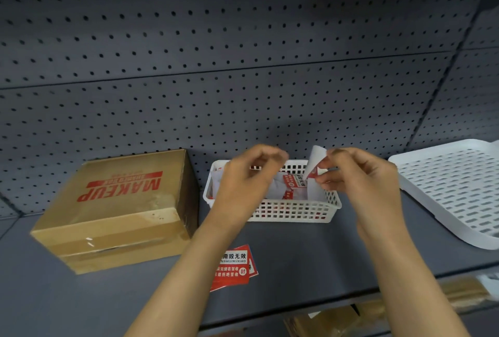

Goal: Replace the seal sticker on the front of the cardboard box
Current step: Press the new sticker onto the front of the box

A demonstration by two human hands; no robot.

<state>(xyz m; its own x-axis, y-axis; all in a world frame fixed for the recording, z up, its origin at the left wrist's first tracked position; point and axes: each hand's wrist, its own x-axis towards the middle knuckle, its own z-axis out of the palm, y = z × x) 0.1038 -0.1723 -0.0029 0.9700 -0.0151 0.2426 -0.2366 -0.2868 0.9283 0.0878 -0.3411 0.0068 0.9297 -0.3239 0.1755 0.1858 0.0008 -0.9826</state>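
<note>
A brown cardboard box (118, 207) printed "MAKEUP" in red sits at the left of the grey shelf, its taped front facing me. A red and white seal sticker (233, 269) lies flat on the shelf in front. Behind it stands a small white slotted basket (294, 212) with several stickers and backing papers inside. Over the basket my right hand (359, 177) pinches a sticker sheet (313, 166) whose white backing curls upward. My left hand (248, 177) hovers beside it with fingers curled; whether it grips anything is hidden.
A large white perforated tray (456, 188) lies at the right end of the shelf. A grey pegboard wall (243, 66) rises right behind everything. Brown boxes (337, 320) sit on the shelf below, under the front edge.
</note>
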